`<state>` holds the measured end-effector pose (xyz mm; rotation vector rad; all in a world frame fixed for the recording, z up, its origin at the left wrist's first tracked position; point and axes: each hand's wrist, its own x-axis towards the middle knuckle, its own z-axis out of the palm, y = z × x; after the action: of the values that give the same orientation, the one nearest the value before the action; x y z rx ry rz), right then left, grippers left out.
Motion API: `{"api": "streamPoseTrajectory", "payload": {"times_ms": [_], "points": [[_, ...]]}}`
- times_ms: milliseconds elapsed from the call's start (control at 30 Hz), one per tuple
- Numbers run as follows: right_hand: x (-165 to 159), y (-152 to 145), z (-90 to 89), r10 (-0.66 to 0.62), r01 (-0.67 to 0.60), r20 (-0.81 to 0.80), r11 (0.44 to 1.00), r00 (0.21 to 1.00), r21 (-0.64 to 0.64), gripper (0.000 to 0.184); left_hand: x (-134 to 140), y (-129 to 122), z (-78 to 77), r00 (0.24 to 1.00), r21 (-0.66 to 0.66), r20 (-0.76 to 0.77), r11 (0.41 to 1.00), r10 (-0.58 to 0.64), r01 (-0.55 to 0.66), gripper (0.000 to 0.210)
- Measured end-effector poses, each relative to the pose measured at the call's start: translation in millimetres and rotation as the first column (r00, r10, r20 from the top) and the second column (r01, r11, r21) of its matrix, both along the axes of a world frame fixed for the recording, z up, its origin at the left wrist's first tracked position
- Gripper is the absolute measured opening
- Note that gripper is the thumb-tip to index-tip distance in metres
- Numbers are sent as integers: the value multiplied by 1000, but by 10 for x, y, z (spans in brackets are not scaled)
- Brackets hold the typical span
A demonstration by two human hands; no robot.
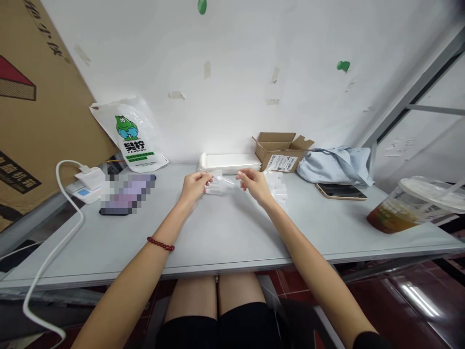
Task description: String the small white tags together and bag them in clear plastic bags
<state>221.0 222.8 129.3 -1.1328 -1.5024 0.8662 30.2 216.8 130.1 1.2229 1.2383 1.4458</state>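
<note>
My left hand [195, 187] is closed in a pinch over the middle of the table. From its fingertips a small clear plastic tube [227, 182] with a whitish end points toward my right hand. My right hand [255, 185] has its thumb and fingers drawn together near the tube's far end; whether anything is between them is too small to make out. More clear plastic tubes [214, 188] lie just behind and beside the left fingers. A loose pile of similar clear pieces [279, 189] rests to the right of my right hand, partly hidden by it.
Against the wall stand a stack of white flat packs [228, 161] and an open cardboard box [278, 154]. A blue cloth bag [336, 165], a phone [341, 191] and a drink cup [399, 206] are at right. At left are a blurred phone [127, 196], a charger [90, 180] and its white cable [69, 237].
</note>
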Motion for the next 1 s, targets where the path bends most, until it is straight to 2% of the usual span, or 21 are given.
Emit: {"api": "streamPoseTrajectory", "payload": {"times_ms": [167, 233, 333, 467, 667, 1000], "points": [[257, 149, -31, -221, 184, 230, 968, 948, 172, 16, -161, 109, -82, 977, -97, 23, 973, 211, -207, 10], [374, 209, -58, -294, 227, 311, 945, 904, 236, 16, -197, 148, -127, 970, -143, 63, 964, 234, -223, 10], [523, 275, -90, -352, 248, 408, 925, 843, 287, 20, -203, 185, -175, 969, -210, 130, 961, 211, -181, 12], [635, 308, -101, -373, 252, 505, 922, 778, 293, 23, -193, 221, -213, 973, -239, 148, 961, 175, -136, 13], [668, 306, -109, -365, 240, 623, 930, 692, 279, 27, -220, 269, -271, 978, -241, 105, 959, 181, -151, 9], [560, 201, -38, -248, 208, 858, 963, 450, 169, 24, -221, 247, -235, 968, -248, 43, 941, 249, -231, 11]]}}
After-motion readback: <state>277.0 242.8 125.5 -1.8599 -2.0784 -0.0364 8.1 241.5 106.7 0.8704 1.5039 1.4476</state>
